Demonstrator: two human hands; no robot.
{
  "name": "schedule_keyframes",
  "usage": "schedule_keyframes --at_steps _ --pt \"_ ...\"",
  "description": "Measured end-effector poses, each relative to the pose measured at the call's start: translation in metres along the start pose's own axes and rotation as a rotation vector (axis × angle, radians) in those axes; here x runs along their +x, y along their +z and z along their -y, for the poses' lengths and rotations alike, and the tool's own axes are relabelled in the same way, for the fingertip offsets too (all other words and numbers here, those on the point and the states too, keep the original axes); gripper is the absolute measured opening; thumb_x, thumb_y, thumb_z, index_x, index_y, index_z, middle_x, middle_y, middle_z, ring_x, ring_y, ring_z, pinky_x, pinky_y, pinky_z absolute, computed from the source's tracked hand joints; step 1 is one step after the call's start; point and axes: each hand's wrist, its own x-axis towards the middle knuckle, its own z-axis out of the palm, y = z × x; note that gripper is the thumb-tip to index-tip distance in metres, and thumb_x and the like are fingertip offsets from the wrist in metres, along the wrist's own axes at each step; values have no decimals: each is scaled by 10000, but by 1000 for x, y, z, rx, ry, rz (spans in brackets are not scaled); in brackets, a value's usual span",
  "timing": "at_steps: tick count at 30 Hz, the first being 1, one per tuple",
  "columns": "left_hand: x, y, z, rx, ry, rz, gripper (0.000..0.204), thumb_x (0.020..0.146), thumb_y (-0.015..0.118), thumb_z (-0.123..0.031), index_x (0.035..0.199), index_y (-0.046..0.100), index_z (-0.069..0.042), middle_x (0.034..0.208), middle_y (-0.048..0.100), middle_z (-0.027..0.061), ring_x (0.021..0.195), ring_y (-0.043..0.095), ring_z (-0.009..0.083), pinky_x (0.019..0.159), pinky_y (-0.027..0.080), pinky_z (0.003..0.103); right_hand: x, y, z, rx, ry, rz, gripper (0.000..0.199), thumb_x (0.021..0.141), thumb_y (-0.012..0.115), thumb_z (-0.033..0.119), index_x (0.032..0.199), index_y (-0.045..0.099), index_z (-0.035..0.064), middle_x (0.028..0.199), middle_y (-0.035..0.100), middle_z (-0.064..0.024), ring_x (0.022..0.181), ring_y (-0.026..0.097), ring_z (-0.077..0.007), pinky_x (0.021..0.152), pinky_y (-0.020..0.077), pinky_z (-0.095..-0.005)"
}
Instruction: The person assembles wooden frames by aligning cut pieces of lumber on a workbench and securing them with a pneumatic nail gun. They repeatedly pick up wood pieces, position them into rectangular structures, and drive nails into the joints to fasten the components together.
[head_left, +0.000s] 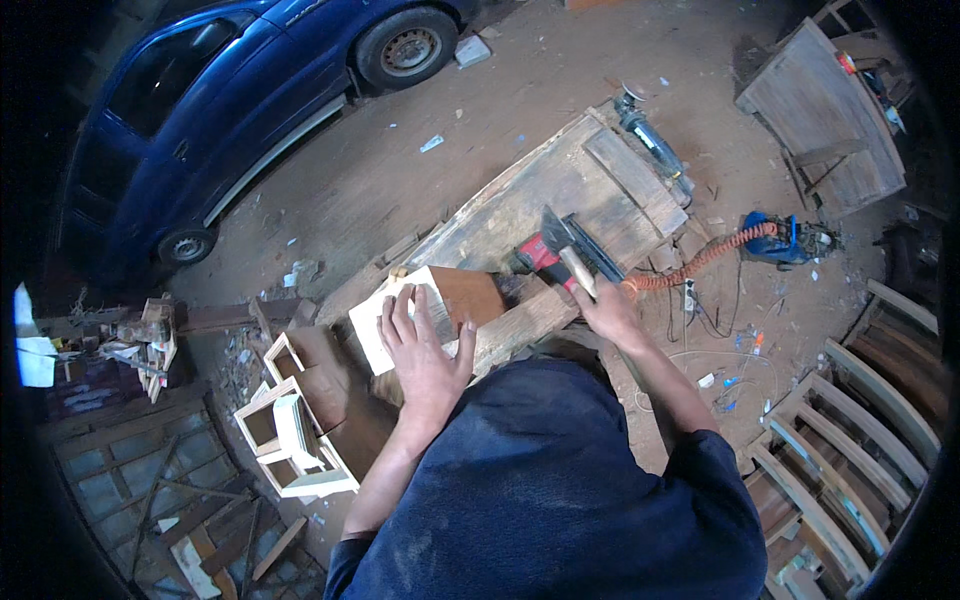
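Note:
My left hand [425,350] lies with fingers spread on the pale face of a wooden box [372,318], whose side is reddish brown. The box rests at the near left end of a worn wooden workbench [490,232]. My right hand [608,315] is closed round the pale wooden handle of a hammer [577,270]; its dark head points away from me. Right beside and partly beneath the hammer lies a red and black nail gun [540,257]. Its grip is partly hidden.
An angle grinder [655,145] lies at the bench's far end. An orange coiled hose [705,262] runs to a blue compressor [785,240]. Small wooden frames [290,440] stand at left, curved wooden slats [850,450] at right. A blue vehicle [250,90] is parked beyond.

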Motion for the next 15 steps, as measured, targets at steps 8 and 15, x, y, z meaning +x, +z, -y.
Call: schedule_keyframes --at_steps 8,15 --pt "14 2 -8 -53 -119 63 621 957 661 -323 1431 466 28 1444 437 268 1390 373 451 1166 282 577 18 -16 -36 126 -207 226 520 938 680 455 1062 675 -51 913 709 -260 902 702 -444 790 541 -486" --pt "57 0 33 -69 -40 147 420 1029 516 -265 1343 578 5 1211 574 248 1116 539 412 1009 386 499 3 2 21 333 -518 285 434 908 741 368 992 675 -53 808 692 -250 771 701 -425 696 547 -454"
